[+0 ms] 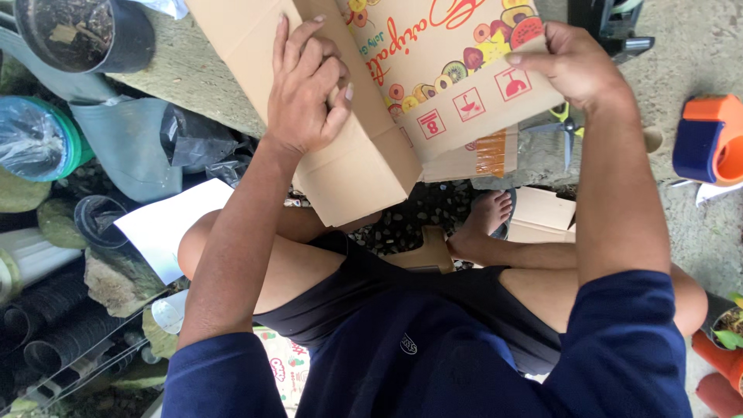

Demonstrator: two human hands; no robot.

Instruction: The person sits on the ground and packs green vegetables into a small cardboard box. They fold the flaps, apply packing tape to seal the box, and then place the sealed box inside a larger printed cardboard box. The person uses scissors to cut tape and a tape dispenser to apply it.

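While the person sits low with knees bent, both hands are up on a cardboard box (387,101) held in front of the body, above the lap and the pebbled ground. The left hand (306,89) lies flat on the plain brown side panel, fingers spread and pointing away from the body, thumb pressed against the panel's edge. The right hand (576,66) is curled over the far right edge of the printed face, the one with fruit pictures and red handling symbols, fingers bent round the rim and gripping it. The box sits tilted, one corner pointing down toward the lap; its long axis seems to run from lower left to upper right, leaving the view at the top. The two hands bracket it from either side, about equally close, the left lower on the plain side, the right higher on the printed one.

Scissors (567,124) with green handles lie on the concrete just past the right forearm, and an orange and blue tape dispenser (708,139) sits farther right. Black pots (85,31) and grey sacks crowd the left side, beside a white sheet (166,224)
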